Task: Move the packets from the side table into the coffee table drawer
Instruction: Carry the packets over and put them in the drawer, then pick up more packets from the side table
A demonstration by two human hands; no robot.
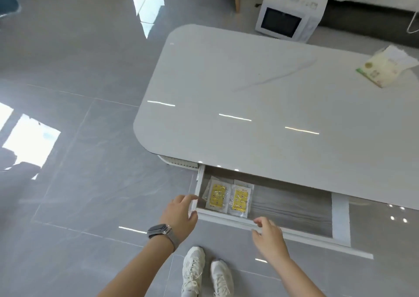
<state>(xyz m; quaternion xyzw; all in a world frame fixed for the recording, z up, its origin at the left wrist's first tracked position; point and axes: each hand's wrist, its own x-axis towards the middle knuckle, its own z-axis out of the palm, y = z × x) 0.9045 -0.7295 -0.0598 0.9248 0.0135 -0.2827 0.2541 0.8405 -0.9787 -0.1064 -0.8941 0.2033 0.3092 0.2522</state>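
The white coffee table [260, 88] has its drawer [294, 208] pulled out toward me. Two clear packets with yellow labels lie side by side at the drawer's left end: the left packet [217, 194] and the right packet [240, 198]. My left hand [180, 215], with a watch on the wrist, rests at the drawer's front left corner, fingers apart and holding nothing. My right hand [268, 234] is over the drawer's front rail, fingers spread and curled at the edge, with nothing in it. The side table is out of view.
A cream and green pack [383, 69] lies on the table's far right. A white microwave [288, 18] stands on the floor behind the table. My white shoes [206, 271] are on the glossy grey tile floor, just before the drawer.
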